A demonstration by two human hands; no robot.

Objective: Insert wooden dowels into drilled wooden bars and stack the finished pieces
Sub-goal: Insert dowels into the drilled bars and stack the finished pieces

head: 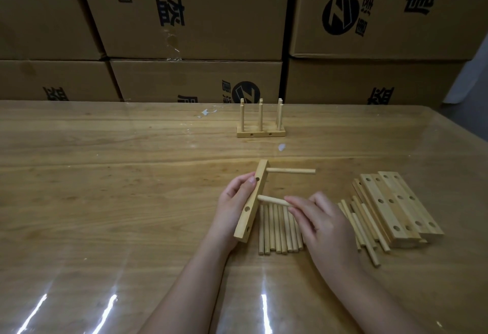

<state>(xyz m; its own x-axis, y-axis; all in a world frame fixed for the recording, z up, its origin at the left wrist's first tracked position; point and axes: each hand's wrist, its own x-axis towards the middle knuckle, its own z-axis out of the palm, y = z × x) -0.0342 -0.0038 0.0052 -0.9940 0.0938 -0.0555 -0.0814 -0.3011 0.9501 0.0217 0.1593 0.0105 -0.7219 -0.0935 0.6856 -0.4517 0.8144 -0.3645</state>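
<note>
My left hand (232, 201) grips a drilled wooden bar (250, 207), held tilted on its side above the table. One dowel (290, 171) sticks out of the bar's upper hole, pointing right. My right hand (319, 217) pinches a second dowel (272, 200), whose tip sits at the bar's middle hole. Below my hands lies a row of several loose dowels (277, 230). More loose dowels (361, 225) lie to the right, beside a pile of drilled bars (396, 209). Finished pieces with upright dowels (261, 129) stand at the far middle of the table.
The wooden table (118, 175) has a glossy clear cover with glare streaks near its front edge. Stacked cardboard boxes (198, 17) form a wall right behind the table's far edge. Small white scraps (281, 146) lie near the finished pieces.
</note>
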